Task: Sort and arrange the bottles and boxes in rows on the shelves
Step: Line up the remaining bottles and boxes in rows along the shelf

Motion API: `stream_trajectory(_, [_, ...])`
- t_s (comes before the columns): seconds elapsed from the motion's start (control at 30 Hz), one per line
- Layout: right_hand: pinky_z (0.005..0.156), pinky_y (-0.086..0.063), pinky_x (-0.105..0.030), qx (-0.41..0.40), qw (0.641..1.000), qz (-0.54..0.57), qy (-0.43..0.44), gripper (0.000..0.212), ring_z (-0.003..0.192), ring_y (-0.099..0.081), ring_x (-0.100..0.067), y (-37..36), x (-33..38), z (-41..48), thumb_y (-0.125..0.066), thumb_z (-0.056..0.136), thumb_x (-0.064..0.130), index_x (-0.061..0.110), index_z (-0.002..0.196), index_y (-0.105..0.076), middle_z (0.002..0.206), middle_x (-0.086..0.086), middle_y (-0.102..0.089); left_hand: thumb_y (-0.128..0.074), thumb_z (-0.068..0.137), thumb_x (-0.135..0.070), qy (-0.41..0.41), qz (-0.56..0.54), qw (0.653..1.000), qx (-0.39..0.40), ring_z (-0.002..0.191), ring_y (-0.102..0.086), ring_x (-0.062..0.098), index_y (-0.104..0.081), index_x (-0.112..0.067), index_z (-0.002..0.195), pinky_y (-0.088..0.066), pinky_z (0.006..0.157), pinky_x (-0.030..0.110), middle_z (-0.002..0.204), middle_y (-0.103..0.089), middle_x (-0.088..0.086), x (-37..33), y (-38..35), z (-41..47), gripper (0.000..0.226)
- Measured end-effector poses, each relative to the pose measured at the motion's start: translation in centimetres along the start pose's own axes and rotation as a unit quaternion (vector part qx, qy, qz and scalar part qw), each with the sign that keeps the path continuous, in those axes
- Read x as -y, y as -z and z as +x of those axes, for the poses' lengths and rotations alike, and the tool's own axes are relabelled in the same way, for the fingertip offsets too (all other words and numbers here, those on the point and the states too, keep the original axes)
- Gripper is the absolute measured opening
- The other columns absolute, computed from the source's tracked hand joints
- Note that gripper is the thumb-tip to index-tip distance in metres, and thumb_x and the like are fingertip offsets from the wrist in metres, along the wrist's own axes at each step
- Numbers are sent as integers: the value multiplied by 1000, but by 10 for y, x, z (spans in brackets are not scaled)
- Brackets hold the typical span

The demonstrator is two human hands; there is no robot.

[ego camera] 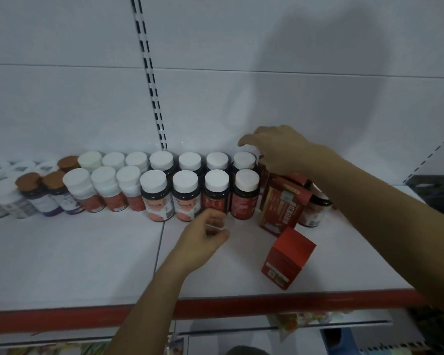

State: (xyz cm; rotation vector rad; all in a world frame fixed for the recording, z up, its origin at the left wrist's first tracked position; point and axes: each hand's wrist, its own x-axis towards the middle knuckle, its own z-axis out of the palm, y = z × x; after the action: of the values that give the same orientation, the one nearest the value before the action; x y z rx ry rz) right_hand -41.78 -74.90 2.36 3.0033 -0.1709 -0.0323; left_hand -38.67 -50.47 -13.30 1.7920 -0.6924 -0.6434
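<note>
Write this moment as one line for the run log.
left hands: loosely curled, empty, before front bottle row | right hands: over back-row bottle | red box: loose, shelf front

The shelf (87, 252) looks like smooth white painted metal with a glossy red edge; the bottles (157, 198) are shiny dark plastic with matt white caps; the boxes (286, 257) are red card.

The shelf (87, 252) is white with a red front edge (62, 316). Dark bottles (217, 198) carry white caps (217, 179) and red-orange labels; two have brown caps (53, 179). The boxes (287, 257) are red.
</note>
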Motion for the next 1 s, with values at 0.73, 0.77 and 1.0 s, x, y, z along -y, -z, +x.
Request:
stream_trajectory(0.73, [92, -44, -43, -58, 994, 66, 68, 45, 106, -57, -20, -1, 3, -1, -58, 93, 52, 37, 134, -47, 111, 8, -61, -71, 86, -16, 18, -43, 998, -36, 95, -69, 21, -64, -34, 107, -60, 88, 47, 105, -65, -1, 3, -3, 4, 28])
stream_trajectory(0.77, [92, -43, -42, -27, 994, 55, 88, 48, 106, -53, -18, 2, 7, -7, -61, 90, 57, 38, 132, -48, 108, 11, -57, -71, 85, -16, 19, -49, 998, -37, 95, -69, 23, -65, -33, 106, -60, 88, 48, 104, -66, 0, 3, -3, 4, 27])
stream_trajectory(1.0, [91, -38, -38, 45, 991, 17, 128, 60, 114, -52, -16, -15, 13, -7, -77, 80, 47, 39, 133, -50, 121, 9, -56, -69, 92, -14, 14, -47, 998, -25, 98, -68, 21, -62, -31, 113, -60, 90, 42, 111, -63, 0, 2, -5, 3, 28])
